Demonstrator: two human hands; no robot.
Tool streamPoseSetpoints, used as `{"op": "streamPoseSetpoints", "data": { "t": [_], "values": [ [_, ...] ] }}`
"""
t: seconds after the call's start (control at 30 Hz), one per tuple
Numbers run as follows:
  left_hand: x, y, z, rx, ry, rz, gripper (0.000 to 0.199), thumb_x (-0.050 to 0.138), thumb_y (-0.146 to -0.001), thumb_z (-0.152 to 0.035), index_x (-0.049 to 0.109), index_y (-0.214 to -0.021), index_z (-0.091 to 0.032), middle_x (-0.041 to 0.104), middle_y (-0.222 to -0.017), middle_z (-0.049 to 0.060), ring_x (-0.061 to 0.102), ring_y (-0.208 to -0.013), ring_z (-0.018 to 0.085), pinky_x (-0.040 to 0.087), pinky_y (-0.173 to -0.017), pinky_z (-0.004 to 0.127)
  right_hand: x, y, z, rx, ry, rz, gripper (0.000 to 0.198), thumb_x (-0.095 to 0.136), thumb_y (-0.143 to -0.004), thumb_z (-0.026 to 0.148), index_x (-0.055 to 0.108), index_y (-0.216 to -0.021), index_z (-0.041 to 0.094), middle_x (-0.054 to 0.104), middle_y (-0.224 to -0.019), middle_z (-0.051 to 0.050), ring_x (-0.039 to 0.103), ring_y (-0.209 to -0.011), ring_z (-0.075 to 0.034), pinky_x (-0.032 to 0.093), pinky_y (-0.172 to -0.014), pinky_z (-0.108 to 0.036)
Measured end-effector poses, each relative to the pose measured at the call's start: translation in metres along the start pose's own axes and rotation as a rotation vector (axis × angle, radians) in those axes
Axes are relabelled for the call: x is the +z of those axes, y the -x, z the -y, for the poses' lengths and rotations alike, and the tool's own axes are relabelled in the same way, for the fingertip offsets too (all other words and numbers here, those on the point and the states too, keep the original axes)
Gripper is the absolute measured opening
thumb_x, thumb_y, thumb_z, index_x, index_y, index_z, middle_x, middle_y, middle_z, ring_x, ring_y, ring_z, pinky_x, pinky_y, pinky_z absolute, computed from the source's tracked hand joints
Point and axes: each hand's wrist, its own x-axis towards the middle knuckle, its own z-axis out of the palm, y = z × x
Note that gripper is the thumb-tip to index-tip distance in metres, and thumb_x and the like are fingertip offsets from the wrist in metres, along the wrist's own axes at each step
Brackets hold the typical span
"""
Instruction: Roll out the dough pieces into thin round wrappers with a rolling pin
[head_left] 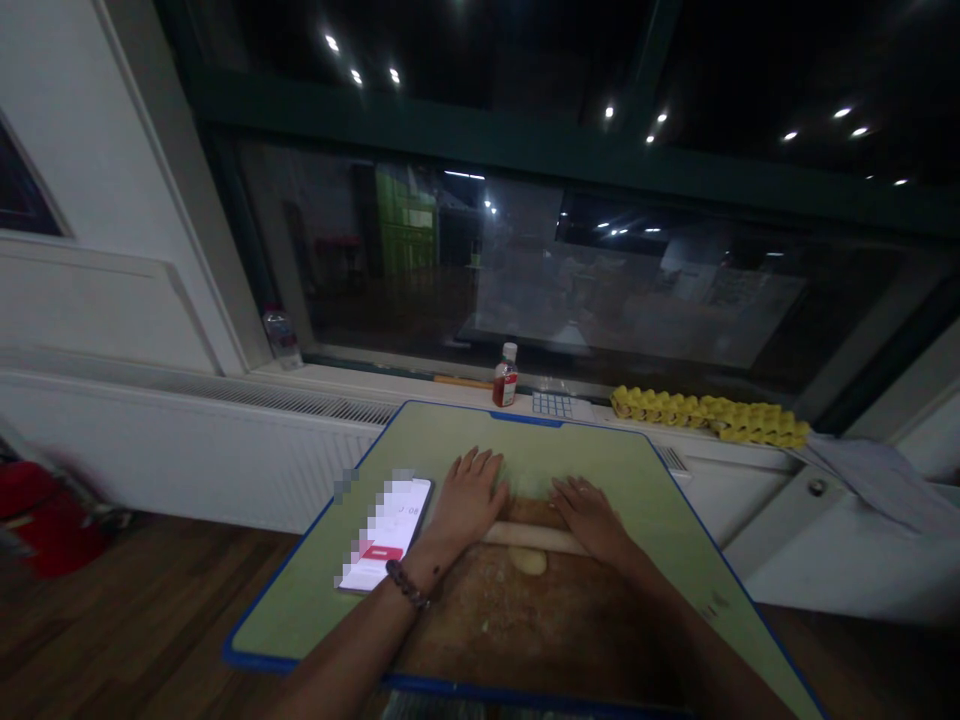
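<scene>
Currently my left hand (466,498) and right hand (589,515) flat, apart, pressing rolling pin (534,538) on table (645,500); dough (528,561) at 6 o'clock of pin.

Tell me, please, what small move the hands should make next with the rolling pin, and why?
Probably draw the rolling pin back toward the body, over the dough. Left hand and right hand rest flat on it, and the small lump sits just nearer on the wooden board, seemingly still thick.

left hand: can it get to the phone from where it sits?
Probably yes. The left hand lies flat on the rolling pin; the phone lies just beside it on the mat, nothing between.
</scene>
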Motion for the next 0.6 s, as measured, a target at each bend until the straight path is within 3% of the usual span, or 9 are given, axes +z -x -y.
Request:
{"op": "streamPoseSetpoints", "data": {
  "t": [0.13,0.33,0.47,0.6],
  "values": [
    [0.003,-0.004,0.000,-0.010,-0.018,0.002,0.040,0.046,-0.099,-0.032,0.056,-0.133,-0.014,0.054,-0.144,0.013,0.042,-0.138,0.030,0.032,-0.115,0.049,0.004,0.000,0.000,0.018,-0.006,-0.066,0.040,0.041,-0.098,0.017,0.057,-0.134,0.025,0.054,-0.144,-0.010,0.047,-0.133,-0.030,0.036,-0.109,-0.052],
    [-0.003,0.015,-0.005,0.020,0.034,-0.087,0.036,0.050,-0.097,-0.031,0.060,-0.128,-0.017,0.060,-0.136,0.012,0.047,-0.134,0.032,0.035,-0.112,0.052,0.001,0.022,0.012,0.002,-0.039,-0.305,0.039,0.038,-0.099,0.016,0.058,-0.132,0.022,0.057,-0.140,-0.010,0.048,-0.131,-0.030,0.037,-0.107,-0.056],
    [-0.006,0.033,-0.010,0.055,0.071,-0.099,0.034,0.049,-0.098,-0.032,0.061,-0.126,-0.017,0.063,-0.132,0.011,0.051,-0.129,0.032,0.037,-0.109,0.051,-0.015,0.038,0.023,0.020,-0.179,-0.359,0.035,0.039,-0.100,0.023,0.060,-0.128,0.024,0.060,-0.137,-0.008,0.050,-0.130,-0.028,0.037,-0.108,-0.055],
    [-0.011,0.048,-0.011,0.086,0.092,-0.087,0.032,0.048,-0.099,-0.036,0.061,-0.123,-0.020,0.065,-0.129,0.008,0.052,-0.126,0.029,0.035,-0.110,0.048,-0.042,0.051,0.032,0.033,-0.291,-0.328,0.038,0.044,-0.099,0.038,0.057,-0.133,0.024,0.061,-0.135,-0.007,0.050,-0.129,-0.026,0.038,-0.109,-0.049]
  ]
}}
